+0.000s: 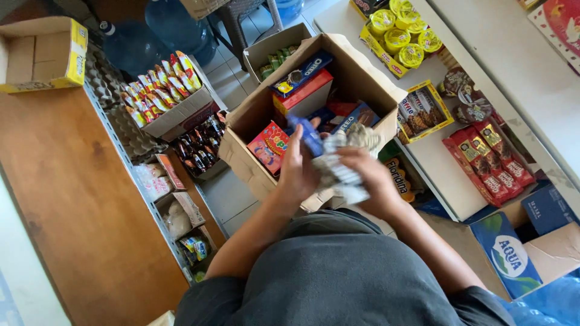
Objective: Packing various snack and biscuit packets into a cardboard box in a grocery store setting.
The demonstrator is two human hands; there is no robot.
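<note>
Both hands, left hand [297,169] and right hand [367,175], clutch a crumpled white wrapper bundle [338,166] above the cardboard box's [241,154] near edge; snack packs [269,146] fill it.

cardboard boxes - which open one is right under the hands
The large brown cardboard box in the middle, flaps open, packed with snack packs. Both hands, left hand and right hand, hold packets just over its near edge; the other boxes sit farther off.
</note>
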